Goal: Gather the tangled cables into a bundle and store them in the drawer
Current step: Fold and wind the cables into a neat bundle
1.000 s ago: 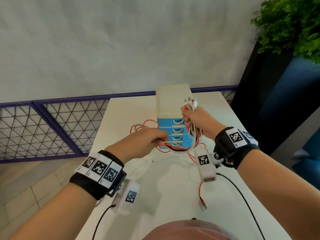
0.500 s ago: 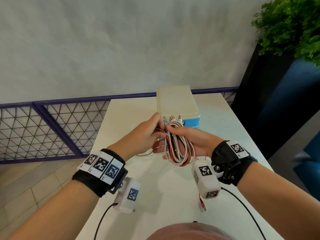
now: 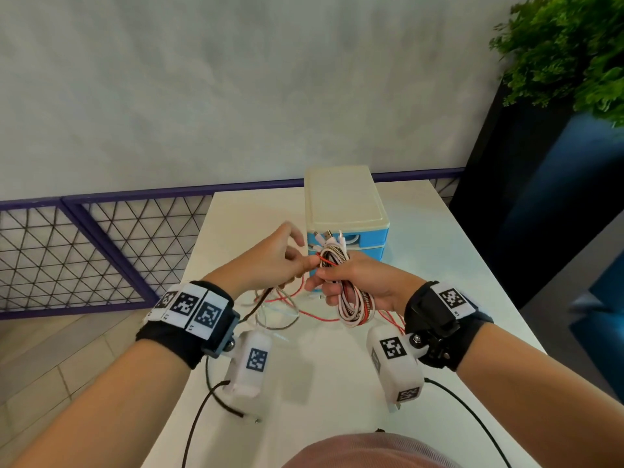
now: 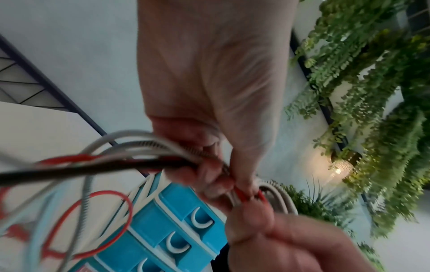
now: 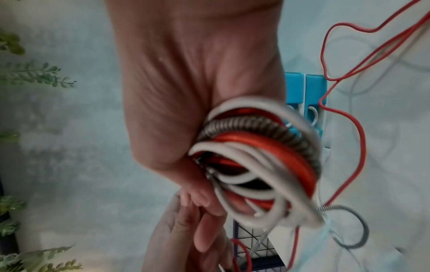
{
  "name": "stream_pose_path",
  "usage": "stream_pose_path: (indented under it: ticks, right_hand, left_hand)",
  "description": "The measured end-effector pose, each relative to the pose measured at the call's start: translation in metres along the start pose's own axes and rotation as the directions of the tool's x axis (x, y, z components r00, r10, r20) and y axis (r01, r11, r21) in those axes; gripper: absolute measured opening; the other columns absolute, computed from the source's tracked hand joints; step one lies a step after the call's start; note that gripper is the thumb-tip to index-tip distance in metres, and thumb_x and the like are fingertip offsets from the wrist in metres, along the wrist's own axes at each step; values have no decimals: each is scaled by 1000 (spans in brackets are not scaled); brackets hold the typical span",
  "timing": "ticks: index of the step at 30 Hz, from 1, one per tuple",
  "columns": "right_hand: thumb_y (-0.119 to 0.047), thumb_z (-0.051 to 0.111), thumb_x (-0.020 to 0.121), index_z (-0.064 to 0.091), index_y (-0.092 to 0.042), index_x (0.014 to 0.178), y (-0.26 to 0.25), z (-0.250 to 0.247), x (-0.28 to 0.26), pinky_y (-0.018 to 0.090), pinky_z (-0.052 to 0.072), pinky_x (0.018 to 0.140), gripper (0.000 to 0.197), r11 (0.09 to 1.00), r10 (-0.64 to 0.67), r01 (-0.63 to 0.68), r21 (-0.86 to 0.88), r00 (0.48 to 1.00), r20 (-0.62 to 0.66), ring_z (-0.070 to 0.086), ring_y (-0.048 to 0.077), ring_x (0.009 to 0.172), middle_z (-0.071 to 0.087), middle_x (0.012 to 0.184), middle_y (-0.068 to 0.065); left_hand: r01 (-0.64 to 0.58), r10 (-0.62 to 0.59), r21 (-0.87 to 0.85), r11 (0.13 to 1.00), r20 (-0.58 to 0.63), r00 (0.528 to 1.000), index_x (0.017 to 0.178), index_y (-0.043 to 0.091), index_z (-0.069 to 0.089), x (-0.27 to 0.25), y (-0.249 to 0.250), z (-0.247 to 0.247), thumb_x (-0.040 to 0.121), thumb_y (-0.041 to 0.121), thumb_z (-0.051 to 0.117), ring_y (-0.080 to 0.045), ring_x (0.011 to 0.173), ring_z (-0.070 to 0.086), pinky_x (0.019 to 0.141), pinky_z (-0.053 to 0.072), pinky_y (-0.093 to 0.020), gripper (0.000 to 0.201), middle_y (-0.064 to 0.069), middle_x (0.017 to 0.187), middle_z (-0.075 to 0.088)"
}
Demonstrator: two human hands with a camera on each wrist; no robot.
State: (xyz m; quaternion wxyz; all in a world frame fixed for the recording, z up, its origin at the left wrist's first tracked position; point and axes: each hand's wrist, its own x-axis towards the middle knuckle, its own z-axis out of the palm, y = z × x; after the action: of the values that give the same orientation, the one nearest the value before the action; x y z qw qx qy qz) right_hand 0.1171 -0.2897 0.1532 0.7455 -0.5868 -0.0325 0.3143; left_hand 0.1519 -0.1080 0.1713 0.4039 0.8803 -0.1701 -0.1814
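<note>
A looped bundle of white, red and braided cables (image 3: 351, 298) hangs from my right hand (image 3: 332, 282), which grips it in front of the drawer unit (image 3: 342, 201). My left hand (image 3: 304, 261) pinches strands at the bundle's left side, with one finger raised. Loose cable tails (image 3: 280, 309) trail down from the hands onto the white table (image 3: 337, 383). In the right wrist view the cable coil (image 5: 253, 158) fills my right hand's (image 5: 204, 193) grasp. The left wrist view shows my left hand (image 4: 209, 165) pinching the strands (image 4: 130, 160) above the blue drawers (image 4: 163, 230), which are closed.
A purple mesh railing (image 3: 101, 251) runs behind and left of the table. At the right stands a dark planter (image 3: 540, 197) with a green plant (image 3: 567, 52). Black wrist-camera leads (image 3: 196, 420) lie on the near table.
My right hand has brought the bundle down from in front of the upper drawers towards me. My left hand has come up to meet it and now pinches strands beside it.
</note>
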Motion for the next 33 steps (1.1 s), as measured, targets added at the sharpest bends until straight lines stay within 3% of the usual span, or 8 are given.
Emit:
stream_pose_path:
  ticks: [5, 10, 12, 17, 22, 27, 30, 33]
  right_hand:
    - [-2, 48, 100, 56, -1, 107, 7, -5, 1, 22, 45, 51, 12, 999, 26, -27, -40, 1000, -6, 46, 6, 49, 60, 73, 4]
    - [-1, 48, 98, 61, -2, 96, -4, -19, -2, 23, 43, 51, 13, 999, -21, 16, -42, 990, -137, 43, 7, 47, 57, 66, 2]
    - [-3, 50, 97, 62, -1, 98, -7, -25, -1, 23, 42, 49, 13, 998, -36, 26, -51, 977, -209, 42, 8, 46, 55, 64, 1]
    - [-1, 49, 93, 62, 3, 101, -13, -39, 5, 23, 41, 46, 16, 995, -91, 65, -75, 894, -438, 39, 10, 45, 47, 65, 7]
    - [-3, 47, 95, 59, -1, 94, -17, -38, 11, 24, 39, 46, 13, 990, -141, 131, -56, 837, -529, 39, 10, 44, 46, 64, 6]
    - [2, 46, 92, 53, -7, 78, -27, -45, 15, 27, 37, 50, 18, 983, -173, 180, -47, 788, -590, 37, 12, 47, 44, 66, 8]
    - [-1, 46, 94, 49, -11, 75, -33, -47, 18, 25, 37, 49, 22, 972, -189, 236, -3, 770, -610, 38, 10, 45, 44, 66, 7]
    - [-2, 47, 96, 49, -11, 75, -38, -46, 20, 28, 38, 52, 22, 965, -202, 264, 10, 762, -615, 40, 8, 41, 45, 65, 6]
  left_hand:
    - [156, -160, 37, 987, 273, 949, 83, 12, 54, 0, 3, -9, 93, 52, 46, -13, 43, 45, 44, 40, -19, 42, 2, 50, 49]
    - [152, -88, -139, 979, 388, 918, 73, 13, 47, -6, -16, -4, 97, 40, 45, -14, 45, 46, 57, 43, -28, 37, 0, 50, 43]
    - [67, -57, -16, 998, 358, 932, 79, 13, 53, -6, -29, -1, 95, 32, 53, -11, 61, 62, 72, 48, -23, 25, 3, 60, 56]
    - [-32, 1, 130, 991, 230, 973, 101, 18, 66, -5, -69, 1, 91, 15, 60, 4, 88, 61, 82, 45, -11, 12, 5, 100, 67]
    - [-8, 6, -32, 999, -77, 997, 92, 17, 73, 0, -78, 3, 91, 15, 61, 1, 58, 52, 62, 42, -8, 12, 6, 75, 67]
    - [-75, -23, -303, 950, -306, 952, 92, 18, 74, -1, -76, -7, 89, 15, 64, 0, 66, 55, 70, 43, -10, 12, 10, 84, 72]
    - [16, -8, 36, 999, -213, 977, 85, 35, 69, 2, -80, -10, 86, 45, 59, -4, 67, 50, 74, 36, -29, 14, 15, 71, 58]
    - [108, -49, 388, 915, -158, 986, 95, 43, 59, 2, -79, -11, 86, 54, 51, -4, 74, 55, 83, 25, -35, 16, 13, 73, 57]
